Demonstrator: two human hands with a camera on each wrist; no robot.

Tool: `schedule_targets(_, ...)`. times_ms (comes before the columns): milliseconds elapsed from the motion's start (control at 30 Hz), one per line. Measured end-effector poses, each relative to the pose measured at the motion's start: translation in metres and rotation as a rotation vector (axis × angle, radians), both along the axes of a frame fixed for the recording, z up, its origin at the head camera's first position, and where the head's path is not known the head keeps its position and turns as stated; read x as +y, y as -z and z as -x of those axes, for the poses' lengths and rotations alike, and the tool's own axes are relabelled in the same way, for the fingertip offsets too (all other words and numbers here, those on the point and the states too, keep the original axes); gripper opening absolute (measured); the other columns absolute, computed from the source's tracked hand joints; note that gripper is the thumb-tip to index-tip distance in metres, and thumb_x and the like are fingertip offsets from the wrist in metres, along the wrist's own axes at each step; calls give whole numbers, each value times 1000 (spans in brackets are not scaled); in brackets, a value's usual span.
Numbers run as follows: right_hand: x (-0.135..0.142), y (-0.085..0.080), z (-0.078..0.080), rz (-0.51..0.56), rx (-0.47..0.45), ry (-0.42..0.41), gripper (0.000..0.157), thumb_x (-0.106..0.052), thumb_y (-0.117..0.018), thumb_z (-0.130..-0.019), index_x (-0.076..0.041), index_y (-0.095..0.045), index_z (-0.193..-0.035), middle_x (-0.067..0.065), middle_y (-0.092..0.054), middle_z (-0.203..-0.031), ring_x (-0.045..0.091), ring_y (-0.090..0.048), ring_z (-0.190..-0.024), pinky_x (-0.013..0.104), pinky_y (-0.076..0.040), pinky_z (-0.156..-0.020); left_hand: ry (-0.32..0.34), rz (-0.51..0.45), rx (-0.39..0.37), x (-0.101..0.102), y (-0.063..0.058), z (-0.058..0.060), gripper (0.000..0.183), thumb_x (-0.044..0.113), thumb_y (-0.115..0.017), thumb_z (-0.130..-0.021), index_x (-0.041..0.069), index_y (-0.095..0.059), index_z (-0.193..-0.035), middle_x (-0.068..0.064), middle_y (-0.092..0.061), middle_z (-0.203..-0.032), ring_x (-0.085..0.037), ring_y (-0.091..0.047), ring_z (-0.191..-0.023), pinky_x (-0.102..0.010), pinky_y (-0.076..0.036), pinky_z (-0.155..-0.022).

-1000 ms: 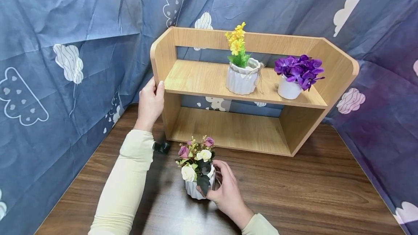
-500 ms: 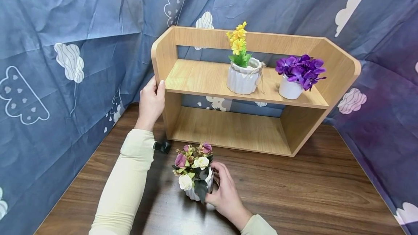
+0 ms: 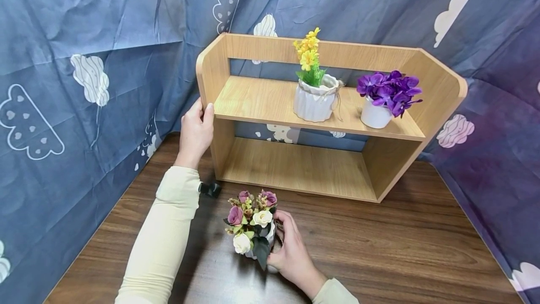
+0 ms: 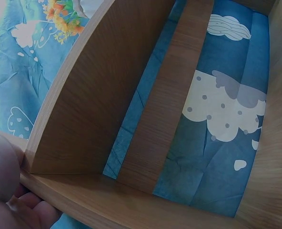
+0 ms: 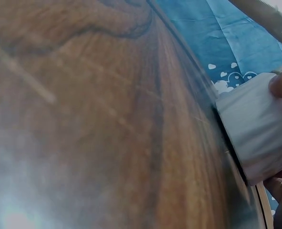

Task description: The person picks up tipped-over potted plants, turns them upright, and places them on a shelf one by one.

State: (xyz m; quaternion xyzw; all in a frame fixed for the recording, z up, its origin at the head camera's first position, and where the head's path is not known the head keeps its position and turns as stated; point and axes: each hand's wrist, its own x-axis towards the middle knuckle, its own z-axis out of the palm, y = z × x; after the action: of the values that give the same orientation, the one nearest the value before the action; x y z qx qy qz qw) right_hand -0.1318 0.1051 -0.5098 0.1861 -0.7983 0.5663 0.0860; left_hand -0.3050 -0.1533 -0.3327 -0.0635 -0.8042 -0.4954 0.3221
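Note:
My left hand (image 3: 197,134) grips the front edge of the left side panel of a two-tier wooden shelf (image 3: 295,165), thumb in front. In the left wrist view, its thumb and fingers (image 4: 38,210) wrap the panel's edge. Near the table's front, my right hand (image 3: 293,250) holds a white ribbed flower pot (image 3: 270,234) from its right side. Mauve and cream artificial roses (image 3: 262,218) and dark leaves fill this pot and lean towards me, hiding most of it in the head view. The right wrist view shows the pot's white wall (image 5: 255,124) close over the tabletop.
On the upper tier stand a white pot (image 3: 314,102) with yellow flowers and twine, and a smaller white pot (image 3: 374,115) with purple flowers. A black strap end (image 3: 209,190) sticks out by the left wrist. Blue cloud-print cloth (image 3: 126,60) surrounds the brown table (image 3: 401,243).
The rose pot has come slightly towards me and tipped so its flowers face me more, with the right hand still holding it. The left hand keeps its grip on the shelf.

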Motion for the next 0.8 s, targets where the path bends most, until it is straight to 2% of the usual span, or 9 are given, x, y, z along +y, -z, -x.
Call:
schedule_targets(300,3,-1,-1,-17,-8,-19,95,0,-100,-60,0,-49,-141,11,-53,-144,22,-57,-136,43,-51,-114,-2,1,4,0,0,0,35,20,-53,-112,-1,-66,-136,-25,-75,-129,-36,-71,-111,-54,-55,-98)
schedule_targets(467,5,-2,-2,-58,24,-17,94,-4,-101,-64,-1,-49,-142,10,-55,-144,22,-59,-134,39,-50,-116,0,-9,0,0,1,0,35,19,-53,-112,-1,-66,-137,-25,-75,-129,-36,-70,-112,-54,-54,-99)
schedule_targets(633,7,-1,-3,-114,11,11,97,-13,-102,-66,-5,-48,-145,6,-58,-143,22,-60,-134,41,-48,-119,-1,-5,-3,0,1,0,35,20,-53,-112,0,-66,-138,-25,-74,-131,-36,-71,-114,-54,-55,-100)
schedule_targets(800,8,0,1,-165,13,12,95,-19,-101,-68,-2,-51,-147,8,-59,-145,27,-60,-135,46,-46,-120,0,-4,1,1,0,0,35,19,-53,-112,0,-66,-137,-25,-74,-131,-37,-71,-114,-55,-55,-100)
